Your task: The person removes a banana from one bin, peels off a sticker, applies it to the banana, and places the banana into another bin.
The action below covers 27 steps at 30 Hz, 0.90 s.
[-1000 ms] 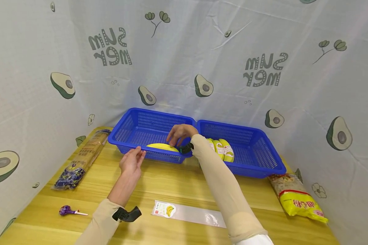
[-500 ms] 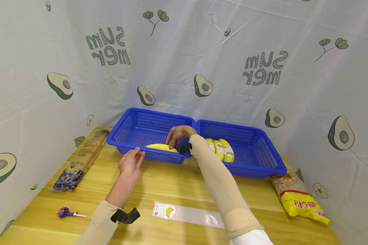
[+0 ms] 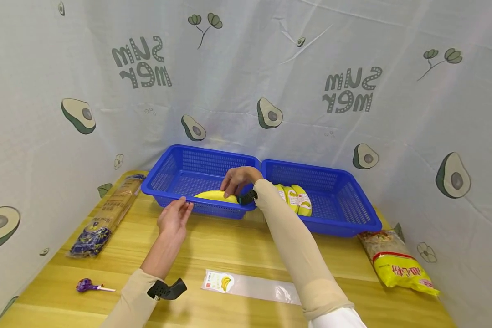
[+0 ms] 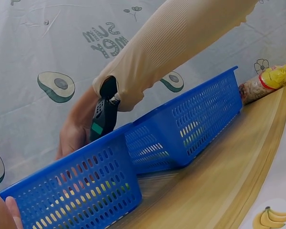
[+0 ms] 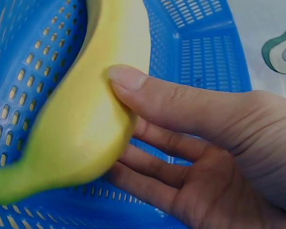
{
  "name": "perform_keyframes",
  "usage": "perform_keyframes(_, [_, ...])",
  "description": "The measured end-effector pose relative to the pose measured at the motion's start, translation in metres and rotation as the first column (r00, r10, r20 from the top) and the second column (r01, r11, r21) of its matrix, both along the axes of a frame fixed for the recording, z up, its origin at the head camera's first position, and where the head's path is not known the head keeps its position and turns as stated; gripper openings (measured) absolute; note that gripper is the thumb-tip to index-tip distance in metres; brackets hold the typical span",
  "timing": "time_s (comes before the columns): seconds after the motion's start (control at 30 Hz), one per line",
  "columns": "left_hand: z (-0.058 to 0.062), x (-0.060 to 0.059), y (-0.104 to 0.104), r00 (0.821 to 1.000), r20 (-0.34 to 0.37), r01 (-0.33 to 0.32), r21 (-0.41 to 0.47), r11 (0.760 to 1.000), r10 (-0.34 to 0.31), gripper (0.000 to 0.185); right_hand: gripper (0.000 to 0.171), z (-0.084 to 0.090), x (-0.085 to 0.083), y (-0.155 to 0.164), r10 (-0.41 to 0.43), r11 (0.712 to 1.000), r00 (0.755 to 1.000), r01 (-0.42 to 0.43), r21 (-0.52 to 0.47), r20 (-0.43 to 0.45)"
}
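Observation:
In the head view my right hand [image 3: 239, 180] reaches over the front of the left blue basket [image 3: 201, 207] and holds a yellow banana [image 3: 215, 196]. Seen from the right wrist, the thumb [image 5: 128, 83] presses the side of the banana [image 5: 86, 114] and the other fingers curl in behind it; its greenish stem end points lower left. My left hand [image 3: 174, 218] grips the front rim of that same basket near its left part. A fingertip [image 4: 13, 210] lies against the outer wall in the left wrist view, where most of that hand is out of frame.
A second blue basket [image 3: 332, 221] stands to the right with several labelled bananas [image 3: 299, 200]. On the wooden table lie a clear banana-print bag [image 3: 254, 287], a lollipop [image 3: 86, 285], a long noodle pack [image 3: 108, 214] at left and a yellow-and-red bag [image 3: 402, 269] at right.
My right hand has lowered slightly, and its fingers have closed in on the banana. The left hand stays at the basket rim; the view shifts a little.

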State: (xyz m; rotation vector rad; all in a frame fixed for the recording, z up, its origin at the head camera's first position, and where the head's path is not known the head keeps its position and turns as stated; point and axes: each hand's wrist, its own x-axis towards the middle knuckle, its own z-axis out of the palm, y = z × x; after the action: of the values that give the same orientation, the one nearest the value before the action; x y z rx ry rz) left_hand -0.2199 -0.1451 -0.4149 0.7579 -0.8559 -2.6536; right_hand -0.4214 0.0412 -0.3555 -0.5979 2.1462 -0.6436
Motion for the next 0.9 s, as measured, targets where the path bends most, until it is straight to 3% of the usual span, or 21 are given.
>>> perform_keyframes(0.2, [0.000,0.000,0.001,1.000,0.001,0.017,-0.010,1.000,-0.017,0.021,0.042,0.004,0.001,0.009,-0.003,0.997,1.000,0.004,-0.083,0.012])
perform_keyframes(0.53, [0.002,0.002,-0.001,0.999,-0.032,0.033,0.010,0.999,-0.032,0.019,0.040,0.015,0.005,0.021,-0.063,0.985,0.996,0.053,-0.164,-0.060])
perform_keyframes(0.9, [0.005,0.001,-0.001,0.998,-0.048,0.030,0.040,0.999,-0.029,0.020,0.039,0.035,0.013,0.039,-0.045,0.970,0.993,0.017,-0.241,-0.109])
